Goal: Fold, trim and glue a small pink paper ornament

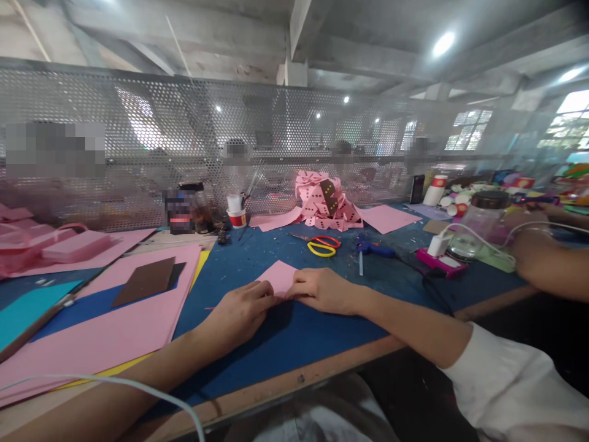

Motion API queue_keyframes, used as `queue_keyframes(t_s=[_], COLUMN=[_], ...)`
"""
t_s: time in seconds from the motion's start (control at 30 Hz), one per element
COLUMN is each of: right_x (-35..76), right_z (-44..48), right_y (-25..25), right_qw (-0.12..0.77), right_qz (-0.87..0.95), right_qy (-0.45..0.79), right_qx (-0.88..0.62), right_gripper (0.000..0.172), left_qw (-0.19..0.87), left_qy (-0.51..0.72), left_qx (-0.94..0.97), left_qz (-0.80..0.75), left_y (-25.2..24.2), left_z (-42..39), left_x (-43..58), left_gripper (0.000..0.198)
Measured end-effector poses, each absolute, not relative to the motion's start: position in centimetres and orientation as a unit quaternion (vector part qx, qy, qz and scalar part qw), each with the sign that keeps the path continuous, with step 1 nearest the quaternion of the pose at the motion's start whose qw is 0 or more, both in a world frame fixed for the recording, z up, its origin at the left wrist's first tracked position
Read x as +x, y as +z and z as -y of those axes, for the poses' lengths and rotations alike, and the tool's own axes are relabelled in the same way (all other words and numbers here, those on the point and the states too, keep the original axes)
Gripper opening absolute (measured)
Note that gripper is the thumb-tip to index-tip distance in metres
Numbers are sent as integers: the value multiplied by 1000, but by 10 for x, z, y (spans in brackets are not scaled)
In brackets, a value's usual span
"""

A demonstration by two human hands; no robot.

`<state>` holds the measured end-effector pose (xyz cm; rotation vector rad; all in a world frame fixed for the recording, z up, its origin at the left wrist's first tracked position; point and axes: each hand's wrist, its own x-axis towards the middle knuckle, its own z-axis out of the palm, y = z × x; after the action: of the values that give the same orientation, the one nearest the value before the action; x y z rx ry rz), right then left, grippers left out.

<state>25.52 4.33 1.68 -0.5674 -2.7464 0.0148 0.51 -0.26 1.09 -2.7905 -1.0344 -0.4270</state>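
A blue mat (294,337) covers the bench, with a perforated metal screen (184,135) behind. At right stands a clear dark-lidded jar (478,227), contents unclear. At centre, left hand (239,313) and right hand (322,290) pinch a pink paper piece (280,276).

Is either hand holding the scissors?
No, the scissors lie on the blue mat beyond the left hand and right hand, which hold a pink sheet.

Bare blue mat (294,331) before hands; scissors (322,244), glue gun (373,249) block beyond.
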Motion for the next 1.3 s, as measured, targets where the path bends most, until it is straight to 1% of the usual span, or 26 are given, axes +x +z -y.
queue_keyframes(t_s=[0.2,0.37,0.47,0.57,0.67,0.8,0.87,1.1,1.3], right_x=[253,253,255,255,251,241,237,232,233], right_z=[-39,-38,-38,-37,-39,-44,-46,-46,-47], right_y=[22,25,26,25,20,13,11,9,7], right_qw=[136,121,126,148,189,222,223,219,217], right_qz=[973,976,976,972,956,916,901,894,897], right_qy=[-63,-72,-65,-40,20,118,149,148,133], right_qx=[-176,-166,-166,-177,-222,-312,-341,-363,-362], right_gripper=[24,20,17,14,13,10,8,6,7], left_qw=[128,142,137,116,63,-31,-57,-84,-100], left_qy=[-100,-89,-83,-86,-129,-209,-232,-234,-229], left_qx=[-929,-932,-933,-933,-921,-882,-862,-809,-798], left_qz=[332,320,322,329,362,422,447,533,548], left_y=[12,11,12,14,15,15,13,14,18], left_z=[6,4,4,5,4,1,-2,-8,-8], left_x=[7,7,6,6,10,18,21,32,37], left_gripper=[35,30,30,33,36,19,15,11,12])
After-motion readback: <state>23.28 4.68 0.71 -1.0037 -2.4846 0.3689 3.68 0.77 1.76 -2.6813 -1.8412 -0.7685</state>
